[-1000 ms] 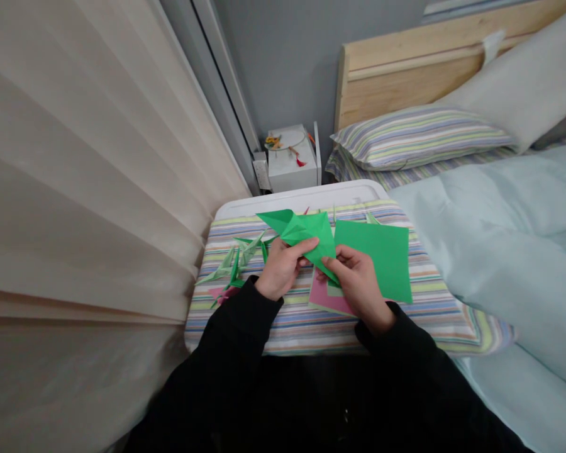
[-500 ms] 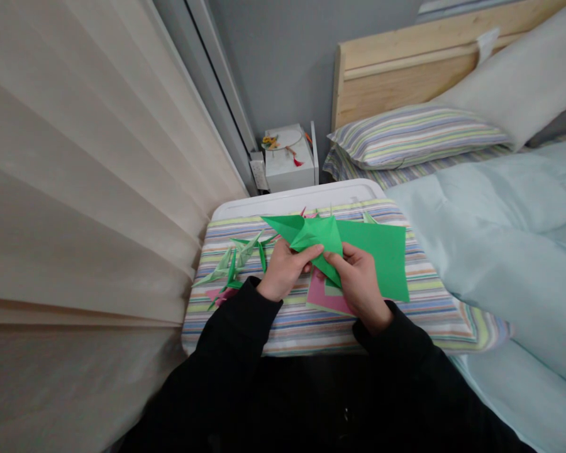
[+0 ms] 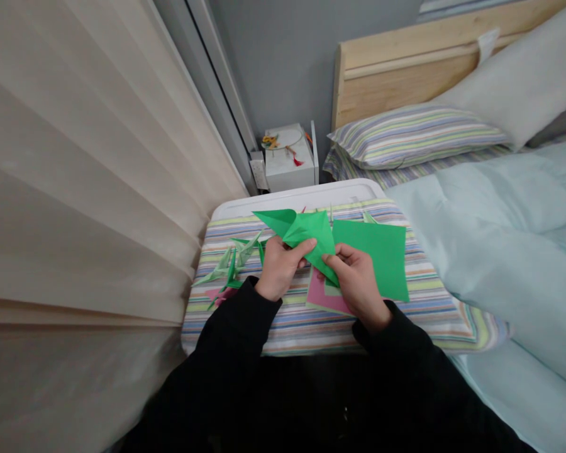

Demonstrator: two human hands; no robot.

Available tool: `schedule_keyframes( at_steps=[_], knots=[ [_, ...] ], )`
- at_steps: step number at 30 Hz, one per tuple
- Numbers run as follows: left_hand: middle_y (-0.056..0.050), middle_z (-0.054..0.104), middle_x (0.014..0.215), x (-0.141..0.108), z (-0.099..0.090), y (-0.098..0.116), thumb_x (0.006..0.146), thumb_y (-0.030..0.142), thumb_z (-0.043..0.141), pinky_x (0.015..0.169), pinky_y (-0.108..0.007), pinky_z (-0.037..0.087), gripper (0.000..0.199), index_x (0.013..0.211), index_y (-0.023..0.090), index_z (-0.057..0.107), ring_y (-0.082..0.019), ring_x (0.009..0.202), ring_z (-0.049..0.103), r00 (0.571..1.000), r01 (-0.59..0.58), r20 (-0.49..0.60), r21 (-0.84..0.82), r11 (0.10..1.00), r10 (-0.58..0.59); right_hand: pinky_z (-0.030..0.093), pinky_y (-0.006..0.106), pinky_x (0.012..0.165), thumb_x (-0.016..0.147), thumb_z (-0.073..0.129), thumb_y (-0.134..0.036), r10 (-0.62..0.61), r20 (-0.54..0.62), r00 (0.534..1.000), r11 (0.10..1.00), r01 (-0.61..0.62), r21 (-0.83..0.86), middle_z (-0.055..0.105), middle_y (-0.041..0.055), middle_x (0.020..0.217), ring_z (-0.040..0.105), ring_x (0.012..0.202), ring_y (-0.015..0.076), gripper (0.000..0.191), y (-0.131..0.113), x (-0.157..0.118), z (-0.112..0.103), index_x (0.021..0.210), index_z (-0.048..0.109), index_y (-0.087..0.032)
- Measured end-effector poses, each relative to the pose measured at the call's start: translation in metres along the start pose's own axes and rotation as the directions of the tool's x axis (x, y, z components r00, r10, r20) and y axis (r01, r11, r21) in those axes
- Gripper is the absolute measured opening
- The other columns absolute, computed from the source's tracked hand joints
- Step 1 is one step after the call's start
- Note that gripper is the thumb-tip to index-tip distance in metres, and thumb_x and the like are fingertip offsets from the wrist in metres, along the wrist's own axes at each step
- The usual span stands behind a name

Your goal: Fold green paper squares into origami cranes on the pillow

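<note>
A partly folded sheet of green origami paper (image 3: pixel 314 229) is held above the table between both hands, one pointed flap sticking out to the left. My left hand (image 3: pixel 280 264) pinches its lower left side, thumb on top. Gripping the lower right edge between thumb and fingers is my right hand (image 3: pixel 358 277). Beneath them lie a flat green paper sheet (image 3: pixel 382 258) and a pink sheet (image 3: pixel 323 296) with a pale green one partly covered. Folded paper cranes (image 3: pixel 236 261) in green, pale green and pink rest left of my left hand.
A striped cloth (image 3: pixel 287 330) covers the white table (image 3: pixel 245 206). The beige curtain (image 3: pixel 122 189) hangs close on the left. To the right is a bed with a pale blue quilt (image 3: pixel 514 220). A white bedside cabinet (image 3: pixel 287 170) stands behind the table.
Both hands have shifted slightly left with the green paper, the left one more. The paper's left flap now points further left, and more of the flat green sheet shows.
</note>
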State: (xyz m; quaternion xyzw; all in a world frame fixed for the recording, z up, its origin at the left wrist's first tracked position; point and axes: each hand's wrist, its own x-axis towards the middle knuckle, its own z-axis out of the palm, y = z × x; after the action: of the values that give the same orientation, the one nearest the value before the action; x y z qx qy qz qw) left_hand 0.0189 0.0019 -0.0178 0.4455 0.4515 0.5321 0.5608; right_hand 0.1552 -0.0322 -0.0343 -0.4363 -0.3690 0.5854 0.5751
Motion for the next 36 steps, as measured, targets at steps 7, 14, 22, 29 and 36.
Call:
schedule_keyframes(
  at_steps=[7,14,22,29,36],
  knots=[
    [0.004,0.053,0.052,-0.004,0.002,0.001,0.069,0.037,0.086,0.041,-0.022,0.031,0.034,0.067,0.016,0.06,-0.007,0.042,0.043,0.993,0.017,0.114,0.079,0.997,-0.026,0.046,0.025,0.049,0.074,0.078,-0.037,0.024,-0.02,1.0,0.999,-0.024,0.024,0.069,0.0009,0.056,0.059,0.047,0.013,0.022,-0.001,0.001,0.001,0.07,0.067,-0.018],
    [0.006,0.046,0.046,0.0,-0.002,0.001,0.069,0.037,0.086,0.04,-0.021,0.026,0.041,0.056,0.017,0.052,-0.004,0.04,0.036,0.997,-0.068,-0.044,0.066,0.996,0.071,0.048,0.025,0.05,0.069,0.077,-0.031,0.029,-0.002,1.0,1.0,-0.029,-0.003,0.065,-0.0011,0.051,0.059,0.045,0.0126,0.021,-0.001,0.002,0.001,0.062,0.06,-0.02],
    [0.008,0.044,0.051,0.006,0.002,0.007,0.061,0.027,0.086,0.039,-0.018,0.025,0.036,0.06,0.016,0.052,-0.003,0.042,0.033,0.969,-0.134,-0.221,-0.113,0.984,0.107,0.05,0.023,0.047,0.064,0.075,-0.03,0.093,0.012,0.996,0.996,-0.093,0.016,0.064,-0.0012,0.051,0.059,0.042,0.0113,0.017,-0.004,0.001,0.002,0.061,0.063,-0.018],
    [0.008,0.047,0.052,0.008,0.001,0.009,0.058,0.025,0.088,0.038,-0.017,0.024,0.038,0.06,0.016,0.051,-0.002,0.041,0.034,0.943,-0.181,-0.311,-0.178,0.967,0.119,0.049,0.023,0.045,0.064,0.073,-0.027,0.096,0.019,0.995,0.994,-0.097,0.059,0.063,-0.0021,0.052,0.059,0.042,0.0113,0.012,-0.001,-0.001,0.001,0.061,0.065,-0.018],
    [0.008,0.051,0.055,0.009,-0.002,0.014,0.057,0.025,0.089,0.037,-0.016,0.024,0.037,0.064,0.015,0.055,-0.001,0.042,0.035,0.942,-0.191,-0.315,-0.214,0.958,0.117,0.045,0.023,0.045,0.07,0.07,-0.026,-0.003,-0.058,0.998,0.986,0.013,0.168,0.057,-0.0037,0.054,0.051,0.044,0.0092,0.013,0.0,-0.002,-0.005,0.062,0.063,-0.019]
  ],
)
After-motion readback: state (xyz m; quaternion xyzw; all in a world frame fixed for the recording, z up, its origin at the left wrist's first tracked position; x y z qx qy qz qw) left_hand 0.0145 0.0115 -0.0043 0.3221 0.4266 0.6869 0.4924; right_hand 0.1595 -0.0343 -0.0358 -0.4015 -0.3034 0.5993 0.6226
